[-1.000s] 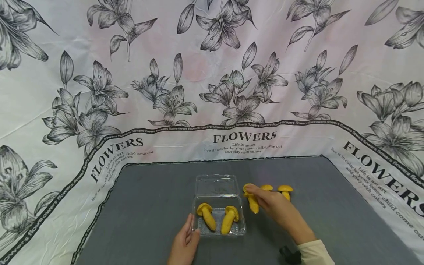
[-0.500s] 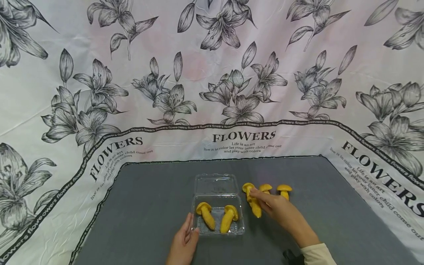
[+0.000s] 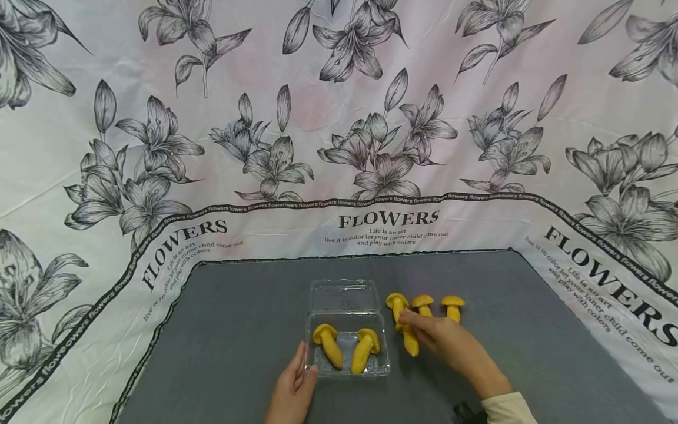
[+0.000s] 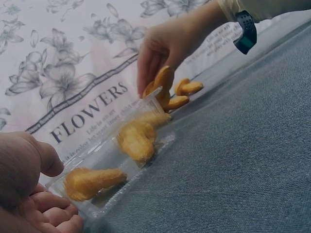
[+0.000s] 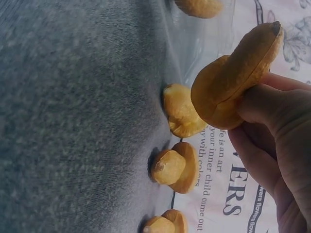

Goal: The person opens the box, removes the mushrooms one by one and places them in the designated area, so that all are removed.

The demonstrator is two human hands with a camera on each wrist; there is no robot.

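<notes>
In the head view my left hand (image 3: 292, 386) holds the left side of a clear plastic clamshell box (image 3: 348, 375), thumb at the near corner. Its lid (image 3: 344, 294) is folded back. Inside lie two yellow mushrooms, a left one (image 3: 328, 346) and a right one (image 3: 365, 351), apart from each other. Right of the box, my right hand (image 3: 458, 350) pinches another yellow mushroom (image 5: 243, 73) between thumb and fingers, raised off the table with its stem end up in the right wrist view. Three more mushrooms stay behind that hand: a near one (image 5: 183, 110), a middle one (image 5: 176, 167) and a far one (image 5: 166, 223).
A grey cloth (image 3: 228, 341) covers the table. Behind it hangs a white sheet (image 3: 392, 227) printed with flowers and lettering. On the right wrist sits a dark band (image 4: 246, 32) below a pale sleeve (image 3: 508, 408).
My right hand has drawn slightly nearer with its mushroom, uncovering more of the mushrooms behind. The left hand and the box have kept their place.
</notes>
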